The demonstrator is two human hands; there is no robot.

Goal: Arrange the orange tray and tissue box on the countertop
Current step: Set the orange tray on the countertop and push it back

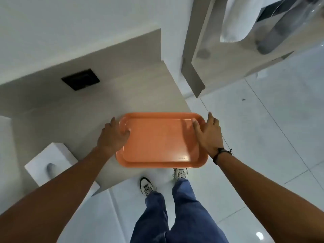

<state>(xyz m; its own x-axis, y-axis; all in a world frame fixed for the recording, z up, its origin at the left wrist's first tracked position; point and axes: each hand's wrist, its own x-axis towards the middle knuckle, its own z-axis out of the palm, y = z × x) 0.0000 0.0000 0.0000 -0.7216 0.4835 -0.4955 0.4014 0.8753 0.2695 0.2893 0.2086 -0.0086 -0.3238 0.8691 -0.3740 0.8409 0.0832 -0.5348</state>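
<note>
An empty orange tray [157, 141] sits at the front right corner of the beige countertop [73, 120], its near edge and right end overhanging the counter. My left hand [113, 135] grips the tray's left rim, thumb inside. My right hand [208, 135] grips the right rim, fingers spread along the edge. A white tissue box [50, 163] stands on the counter to the left of the tray, partly covered by my left forearm, with a tissue tuft at its top slot.
A black rectangular panel [80, 79] is set in the counter's raised back. A white wall rises behind. To the right stands a second beige unit [228, 55] with a hanging white towel [233, 20]. Glossy white floor tiles and my feet lie below.
</note>
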